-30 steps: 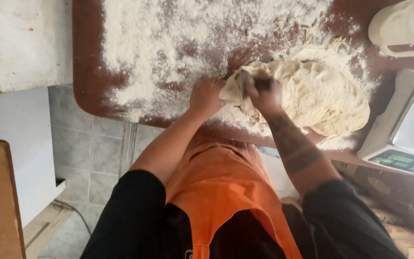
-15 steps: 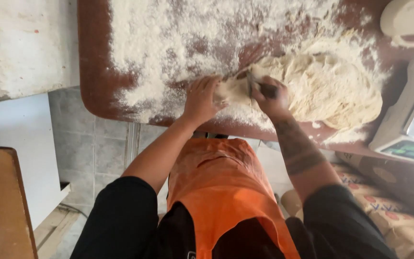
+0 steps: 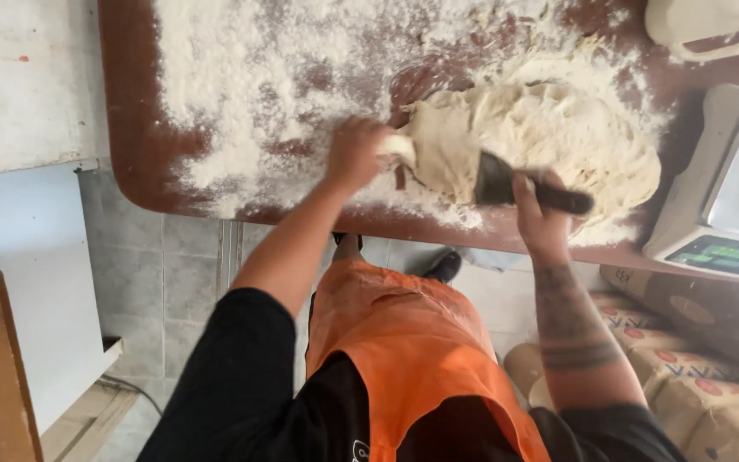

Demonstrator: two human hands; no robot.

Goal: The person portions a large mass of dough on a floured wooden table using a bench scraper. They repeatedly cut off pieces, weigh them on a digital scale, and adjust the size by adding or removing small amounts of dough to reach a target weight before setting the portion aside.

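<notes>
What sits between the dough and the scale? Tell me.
In the head view, only a narrow strip of brown table dusted with loose flour lies between the dough and the scale; no other thing sits there.

At the right edge of the table stands a white weighing scale (image 3: 720,201), and its front panel carries a small green-lit display (image 3: 727,253) with a row of pale buttons beside it (the figures are too small to tell). Below the table edge, on the floor at the lower right, lie stacked brown paper sacks (image 3: 686,376), plump and rounded at the corners, printed with red round marks and blue lettering. One darker brown sack (image 3: 694,304) lies on top, just under the scale.
</notes>
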